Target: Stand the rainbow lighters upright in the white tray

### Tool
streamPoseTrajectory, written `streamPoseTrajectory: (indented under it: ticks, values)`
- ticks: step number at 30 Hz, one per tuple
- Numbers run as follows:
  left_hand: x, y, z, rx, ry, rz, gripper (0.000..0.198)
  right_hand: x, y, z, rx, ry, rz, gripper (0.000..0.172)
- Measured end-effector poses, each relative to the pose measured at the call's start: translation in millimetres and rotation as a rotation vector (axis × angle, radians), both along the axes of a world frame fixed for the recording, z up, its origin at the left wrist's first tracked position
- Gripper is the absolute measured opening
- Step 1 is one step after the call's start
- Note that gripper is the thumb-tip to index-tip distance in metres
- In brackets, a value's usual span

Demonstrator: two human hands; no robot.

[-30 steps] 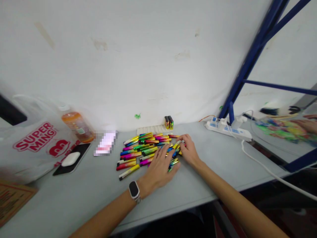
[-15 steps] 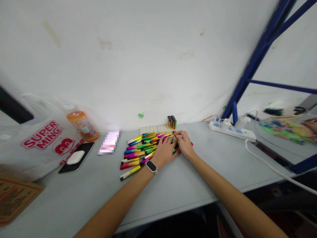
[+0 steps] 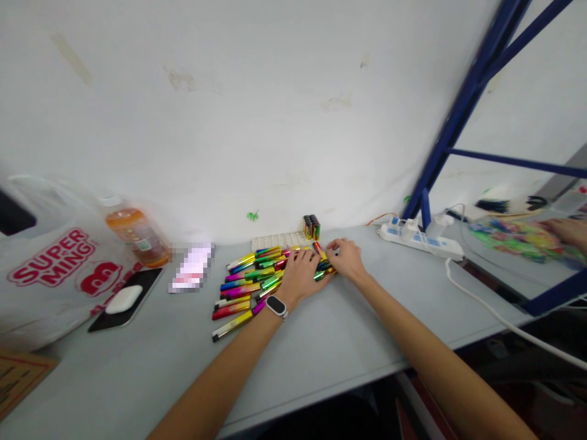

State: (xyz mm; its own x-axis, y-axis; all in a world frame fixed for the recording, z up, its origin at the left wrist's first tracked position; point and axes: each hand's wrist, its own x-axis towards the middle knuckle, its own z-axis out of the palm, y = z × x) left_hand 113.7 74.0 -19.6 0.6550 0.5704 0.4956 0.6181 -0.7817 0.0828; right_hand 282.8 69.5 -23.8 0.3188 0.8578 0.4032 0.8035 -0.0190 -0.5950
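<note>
Shiny, many-coloured sticks that look like lighters (image 3: 235, 307) lie in rough rows on the grey table (image 3: 330, 348). My left hand (image 3: 300, 272) rests palm down across the right part of these rows, fingers spread, with a banded watch (image 3: 276, 305) on its wrist. At the right end of the pile is my right hand (image 3: 347, 258), its fingers bent together beside a red and yellow lighter (image 3: 318, 248). What those fingers grip is too small to make out. Behind the pile lies a white gridded tray (image 3: 275, 240), and several lighters (image 3: 312, 227) stand upright at its right end.
To the left are a blurred phone (image 3: 192, 267), an orange drink bottle (image 3: 140, 237), a dark phone with a white case on it (image 3: 123, 299) and a plastic bag (image 3: 50, 293). A power strip (image 3: 422, 238) lies right, by a blue frame (image 3: 458, 116). Another person's hand (image 3: 568, 232) shows far right.
The view has swung slightly to the right. My right hand has drawn a little away from my left, and a red and yellow lighter shows between them. My left hand stays on the pile.
</note>
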Motion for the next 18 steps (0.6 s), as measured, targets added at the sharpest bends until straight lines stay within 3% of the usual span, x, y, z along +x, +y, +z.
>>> streamPoseTrajectory:
  ticks: [4,11,14,18]
  values:
    - [1,-6,2.0,-0.004,-0.027,-0.009,0.037,-6,18,10.7,-0.228,-0.207,-0.030,0.036]
    - [-7,-9,6.6,-0.008,-0.043,0.023,0.028,-19,39,21.5,-0.474,-0.278,-0.047,0.039]
    - [-9,-8,8.2,-0.003,-0.073,0.048,0.019,-19,33,24.0,-0.423,-0.269,0.016,0.037]
    - [-8,-3,6.9,-0.011,-0.151,0.081,0.015,-17,14,18.8,-0.129,-0.043,0.103,0.023]
